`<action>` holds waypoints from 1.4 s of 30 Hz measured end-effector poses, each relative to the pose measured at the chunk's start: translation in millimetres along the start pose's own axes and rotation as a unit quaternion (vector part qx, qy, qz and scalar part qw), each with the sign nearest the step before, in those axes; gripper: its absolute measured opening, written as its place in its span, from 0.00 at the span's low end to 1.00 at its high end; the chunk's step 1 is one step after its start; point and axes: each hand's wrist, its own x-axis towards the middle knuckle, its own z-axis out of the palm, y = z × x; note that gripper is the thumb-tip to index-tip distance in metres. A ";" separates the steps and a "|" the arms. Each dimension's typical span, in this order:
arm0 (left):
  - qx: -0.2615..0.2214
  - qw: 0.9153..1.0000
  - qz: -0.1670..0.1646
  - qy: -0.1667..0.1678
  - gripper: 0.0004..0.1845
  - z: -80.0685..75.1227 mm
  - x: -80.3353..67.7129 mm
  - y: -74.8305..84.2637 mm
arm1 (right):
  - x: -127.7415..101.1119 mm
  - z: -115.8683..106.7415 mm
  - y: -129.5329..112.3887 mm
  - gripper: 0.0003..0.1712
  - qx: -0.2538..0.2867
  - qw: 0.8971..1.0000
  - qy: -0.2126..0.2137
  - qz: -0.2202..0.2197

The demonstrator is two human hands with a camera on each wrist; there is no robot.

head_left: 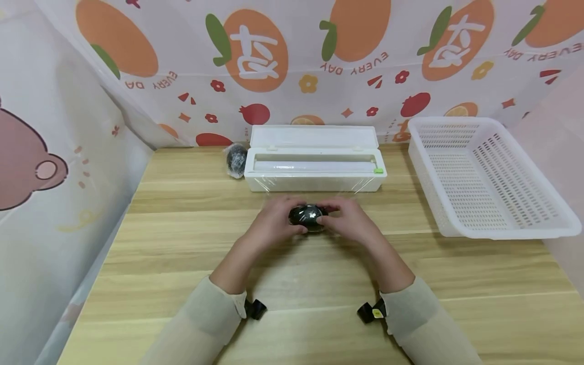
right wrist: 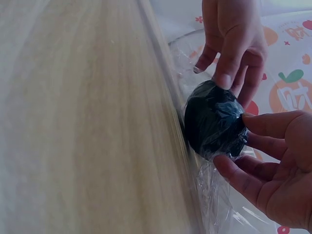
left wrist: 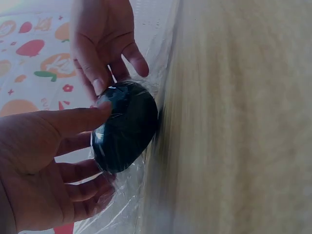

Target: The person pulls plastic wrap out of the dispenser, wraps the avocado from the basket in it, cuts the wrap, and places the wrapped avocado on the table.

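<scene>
A glossy dark oval object [head_left: 304, 216], its exact kind unclear, rests on the table with clear cling film over it. My left hand [head_left: 277, 219] holds its left end, the thumb on top in the left wrist view and the other fingers at its side. From the right, my right hand [head_left: 348, 221] pinches the object and its film between thumb and fingers. Loose cling film [left wrist: 127, 200] trails from the object in both wrist views. Behind the hands, an open white cling film box [head_left: 315, 183] contains a roll [head_left: 315, 166]; film stretches from its front edge towards the hands.
A second dark object [head_left: 236, 160], wrapped in film, lies against the box's left end. A white perforated basket [head_left: 449, 215] stands at the right. A fruit-print cloth [head_left: 292, 109] hangs behind the wooden table [head_left: 182, 223].
</scene>
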 end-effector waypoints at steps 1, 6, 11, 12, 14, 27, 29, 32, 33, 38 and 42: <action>-0.001 1.000 -0.001 0.000 0.31 1.5 0.7 -1.0 | 0.4 0.6 0.4 0.21 0.002 1.000 -0.001 0.000; -0.010 1.000 -0.005 0.003 0.29 4.9 1.6 -4.9 | 1.4 2.2 2.0 0.22 0.007 1.000 -0.003 0.000; -0.012 1.000 -0.008 -0.008 0.29 4.0 0.5 -5.7 | -2.0 0.1 -1.6 0.26 0.047 0.998 0.004 0.032; -0.011 1.000 -0.008 -0.012 0.29 3.8 0.3 -5.8 | -3.0 -0.6 -2.6 0.27 0.053 0.998 0.011 0.035; -0.008 1.000 -0.010 -0.018 0.30 3.3 0.2 -5.6 | -5.4 -1.5 -6.1 0.27 0.054 0.998 0.033 0.030; -0.003 0.999 -0.027 -0.037 0.29 0.5 3.6 -8.5 | -2.8 11.5 -14.9 0.28 -0.080 0.995 0.053 -0.039; -0.017 0.999 -0.031 -0.041 0.30 0.7 5.4 -10.8 | -0.3 10.6 -12.2 0.27 -0.083 0.995 0.047 -0.031; -0.060 0.997 -0.029 -0.049 0.30 -0.1 7.7 -14.3 | 3.7 7.1 -9.4 0.26 -0.086 0.995 0.034 -0.032; -0.076 0.995 -0.033 -0.050 0.31 -1.3 7.6 -15.0 | 5.1 5.8 -8.8 0.26 -0.084 0.996 0.029 -0.031; -0.141 0.988 -0.059 -0.029 0.33 -11.9 3.6 -18.2 | 11.4 1.4 -7.3 0.25 -0.084 0.996 0.012 -0.022; -0.152 0.987 -0.059 0.014 0.27 -19.5 0.6 -17.5 | 16.5 -2.1 -7.3 0.26 -0.088 0.996 -0.004 -0.014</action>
